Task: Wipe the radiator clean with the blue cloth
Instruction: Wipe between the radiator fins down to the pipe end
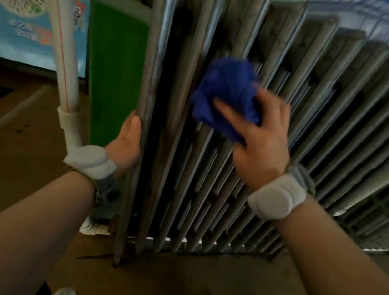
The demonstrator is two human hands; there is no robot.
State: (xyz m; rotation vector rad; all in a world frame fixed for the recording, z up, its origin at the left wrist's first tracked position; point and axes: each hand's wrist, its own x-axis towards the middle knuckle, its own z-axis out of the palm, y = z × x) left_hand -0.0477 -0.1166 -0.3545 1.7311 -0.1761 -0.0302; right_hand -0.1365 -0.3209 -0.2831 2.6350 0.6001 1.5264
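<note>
I have the blue cloth (228, 97) bunched soft at frame centre, pinched in my right hand (259, 141) against the radiator (320, 95)'s ribbed grey metal fins. I judge wiping is mid-way; next I should drag down along the grooves. My left hand (126, 142) wraps the end fin; the white pipe (64, 54) stands left.

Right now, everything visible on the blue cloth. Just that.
The blue cloth is a deep royal blue, soft-looking fabric, bunched into a crumpled wad rather than spread flat. The right hand grips it from the right and below, fingers pressed across its lower part. It sits at about mid-height on the front of the radiator, against the ribs a few columns in from the left end. Its edges are motion-blurred, so weave and dirt cannot be told. The left hand does not touch it.
</note>
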